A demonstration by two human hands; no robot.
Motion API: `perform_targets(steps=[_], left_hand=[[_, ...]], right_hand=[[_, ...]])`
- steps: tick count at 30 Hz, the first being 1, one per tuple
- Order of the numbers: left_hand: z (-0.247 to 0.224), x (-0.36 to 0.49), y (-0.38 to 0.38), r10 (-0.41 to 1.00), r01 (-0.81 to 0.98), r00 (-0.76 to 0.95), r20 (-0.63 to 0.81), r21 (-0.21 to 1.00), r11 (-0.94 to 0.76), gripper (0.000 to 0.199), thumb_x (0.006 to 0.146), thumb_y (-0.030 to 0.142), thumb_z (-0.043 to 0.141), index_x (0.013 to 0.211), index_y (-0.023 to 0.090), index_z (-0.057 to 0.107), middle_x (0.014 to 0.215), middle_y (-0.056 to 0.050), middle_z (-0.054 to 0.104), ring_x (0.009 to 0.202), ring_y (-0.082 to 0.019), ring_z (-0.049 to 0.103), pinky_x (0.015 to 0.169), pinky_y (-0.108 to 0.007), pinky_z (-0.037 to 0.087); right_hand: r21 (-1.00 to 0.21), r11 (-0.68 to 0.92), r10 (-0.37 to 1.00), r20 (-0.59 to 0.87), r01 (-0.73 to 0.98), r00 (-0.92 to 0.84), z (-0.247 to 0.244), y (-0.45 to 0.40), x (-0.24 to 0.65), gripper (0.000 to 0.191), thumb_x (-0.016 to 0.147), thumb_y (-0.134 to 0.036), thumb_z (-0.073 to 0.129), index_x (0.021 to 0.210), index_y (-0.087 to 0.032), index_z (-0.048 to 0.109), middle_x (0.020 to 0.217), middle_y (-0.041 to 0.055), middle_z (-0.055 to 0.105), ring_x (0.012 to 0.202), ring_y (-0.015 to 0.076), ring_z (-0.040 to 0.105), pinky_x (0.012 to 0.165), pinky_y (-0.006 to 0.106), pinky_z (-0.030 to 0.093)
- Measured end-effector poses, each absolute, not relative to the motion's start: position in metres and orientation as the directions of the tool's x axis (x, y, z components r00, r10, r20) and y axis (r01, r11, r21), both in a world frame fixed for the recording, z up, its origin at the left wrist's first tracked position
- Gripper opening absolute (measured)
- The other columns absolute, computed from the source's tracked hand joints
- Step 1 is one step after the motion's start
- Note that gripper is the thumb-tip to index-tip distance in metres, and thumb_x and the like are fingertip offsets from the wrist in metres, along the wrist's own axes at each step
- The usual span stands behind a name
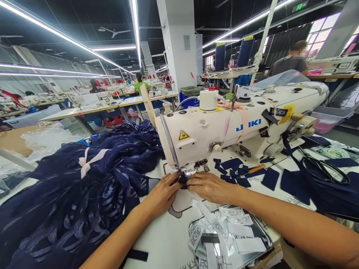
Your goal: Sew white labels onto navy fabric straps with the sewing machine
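Note:
A white sewing machine (190, 130) stands across the table, its needle area low at the centre. Both hands are close to the presser foot, one on each side. My left hand (164, 192) has its fingertips pressed on a small dark fabric piece (183, 183) under the foot. From the right, my right hand (209, 186) holds the same piece with its fingers together. Most of this piece is hidden by the fingers and the foot. A large pile of navy garments (112, 179) lies left of the machine, tied with a pale strip.
A metal tray (269, 239) of white printed labels sits in front of my right forearm. Navy fabric pieces (270, 178), an orange-handled tool (256, 169) and black-handled scissors (331, 170) lie at the right. Other people work farther back.

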State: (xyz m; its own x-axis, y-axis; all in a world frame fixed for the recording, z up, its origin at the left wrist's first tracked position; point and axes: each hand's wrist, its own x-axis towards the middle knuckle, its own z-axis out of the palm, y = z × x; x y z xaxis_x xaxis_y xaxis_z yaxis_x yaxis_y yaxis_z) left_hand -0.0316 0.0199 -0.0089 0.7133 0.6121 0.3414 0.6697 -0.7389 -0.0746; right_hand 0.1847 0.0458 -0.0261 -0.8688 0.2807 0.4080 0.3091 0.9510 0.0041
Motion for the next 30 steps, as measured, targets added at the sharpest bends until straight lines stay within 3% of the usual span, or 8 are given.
perform_targets(steps=[6, 11, 19, 30], left_hand=[[-0.006, -0.03, 0.019, 0.64, 0.671, 0.702, 0.313, 0.009, -0.741, 0.03, 0.074, 0.003, 0.038, 0.094, 0.016, 0.055, 0.112, -0.011, 0.054, 0.105, -0.019, 0.05, 0.086, -0.034, 0.046], [-0.009, -0.031, 0.017, 0.631, 0.674, 0.703, 0.327, -0.024, -0.739, 0.029, 0.076, 0.004, 0.04, 0.095, 0.017, 0.057, 0.11, -0.01, 0.057, 0.103, -0.02, 0.052, 0.086, -0.036, 0.046], [-0.014, -0.03, 0.015, 0.617, 0.678, 0.725, 0.306, -0.154, -0.719, 0.028, 0.078, 0.007, 0.042, 0.1, 0.014, 0.057, 0.106, -0.012, 0.06, 0.1, -0.024, 0.055, 0.083, -0.04, 0.046], [-0.014, -0.029, 0.018, 0.699, 0.738, 0.674, 0.239, -0.162, -0.656, 0.033, 0.078, 0.004, 0.04, 0.103, 0.016, 0.057, 0.111, -0.011, 0.059, 0.102, -0.023, 0.054, 0.083, -0.04, 0.042]], right_hand=[[-0.004, 0.948, 0.293, 0.402, 0.318, -0.868, -0.023, 0.043, 0.185, 0.025, 0.083, -0.008, 0.039, 0.099, -0.012, 0.058, 0.104, 0.0098, 0.058, 0.096, 0.0186, 0.049, 0.082, 0.032, 0.043], [-0.025, 0.921, 0.369, 0.375, 0.389, -0.851, -0.02, 0.039, 0.186, 0.027, 0.083, -0.007, 0.04, 0.102, -0.013, 0.057, 0.107, 0.0114, 0.054, 0.097, 0.0193, 0.049, 0.083, 0.033, 0.043], [-0.016, 0.924, 0.362, 0.365, 0.383, -0.858, -0.022, 0.046, 0.186, 0.027, 0.084, -0.009, 0.039, 0.103, -0.014, 0.057, 0.105, 0.0109, 0.055, 0.1, 0.0194, 0.049, 0.083, 0.032, 0.044], [0.043, 0.909, 0.379, 0.323, 0.414, -0.867, -0.016, 0.05, 0.185, 0.029, 0.083, -0.009, 0.04, 0.105, -0.014, 0.057, 0.107, 0.0103, 0.056, 0.093, 0.0201, 0.053, 0.076, 0.032, 0.048]])
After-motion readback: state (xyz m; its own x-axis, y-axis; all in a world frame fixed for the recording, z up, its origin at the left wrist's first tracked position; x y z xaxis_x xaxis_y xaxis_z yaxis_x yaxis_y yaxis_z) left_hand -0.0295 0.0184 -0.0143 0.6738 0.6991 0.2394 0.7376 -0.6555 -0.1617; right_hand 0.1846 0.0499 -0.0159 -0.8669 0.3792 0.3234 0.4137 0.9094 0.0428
